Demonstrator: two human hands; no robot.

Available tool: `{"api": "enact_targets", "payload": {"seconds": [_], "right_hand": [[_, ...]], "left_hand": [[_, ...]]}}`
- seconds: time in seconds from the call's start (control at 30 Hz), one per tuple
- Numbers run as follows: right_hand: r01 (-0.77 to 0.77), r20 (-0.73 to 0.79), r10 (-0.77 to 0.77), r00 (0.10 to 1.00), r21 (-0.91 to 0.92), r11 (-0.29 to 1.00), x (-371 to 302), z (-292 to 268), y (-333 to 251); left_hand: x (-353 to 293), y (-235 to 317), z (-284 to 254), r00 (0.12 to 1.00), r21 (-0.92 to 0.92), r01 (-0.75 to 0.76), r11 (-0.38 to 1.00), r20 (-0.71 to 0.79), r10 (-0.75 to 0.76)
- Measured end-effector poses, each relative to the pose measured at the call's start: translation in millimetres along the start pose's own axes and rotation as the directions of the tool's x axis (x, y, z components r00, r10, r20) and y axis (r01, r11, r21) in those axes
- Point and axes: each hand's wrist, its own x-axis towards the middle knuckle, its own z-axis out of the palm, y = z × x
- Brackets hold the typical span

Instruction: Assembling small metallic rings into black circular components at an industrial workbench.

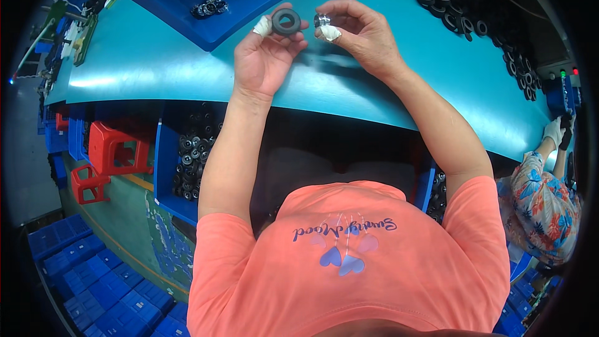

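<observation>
Above the blue-green table [187, 75], my left hand [268, 56] holds a black rubber ring [276, 23] upright between thumb and fingers, its hole facing me. Just to the right, a shiny metal ring [322, 20] is pinched between the thumb and forefinger of my right hand [365, 37]. The two rings are apart, with a small gap between my hands. Both thumbs are wrapped in white tape. More metal rings [211, 6] lie in small groups on the blue tray [168, 0] beyond my left hand.
Many black rings [462, 25] lie along the table's far right side. Below the table, a blue bin [163, 168] holds dark round parts. Red stools [112, 150] and blue crates [106, 281] stand at left. A co-worker in a flowered top [543, 206] is at right.
</observation>
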Motion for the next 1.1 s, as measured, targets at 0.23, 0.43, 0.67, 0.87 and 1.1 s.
{"api": "enact_targets", "payload": {"seconds": [0.23,0.43,0.67,0.87,1.1], "right_hand": [[-0.006,0.022,0.007,1.000,-0.051,0.999,0.2,-0.4,1.9],[0.002,0.011,-0.001,1.000,-0.037,0.999,0.7,1.0,2.9],[0.003,0.031,-0.001,1.000,-0.059,0.998,1.1,0.5,4.5],[-0.004,0.031,0.006,0.999,-0.078,0.997,1.7,0.4,5.8],[-0.007,0.038,0.011,0.999,-0.105,0.994,1.3,-0.4,8.0]], "left_hand": [[0.4,0.0,-0.1,0.998,-0.005,0.019,1.000,0.055,-0.019],[-1.5,0.7,2.5,0.999,-0.006,0.021,1.000,0.040,-0.021],[-2.8,1.4,1.5,1.000,-0.022,0.015,1.000,0.021,-0.014],[-1.8,1.0,-1.1,1.000,-0.031,0.015,0.999,0.019,-0.015],[-2.1,0.4,-1.1,0.999,-0.035,0.011,0.999,0.032,-0.009]]}}
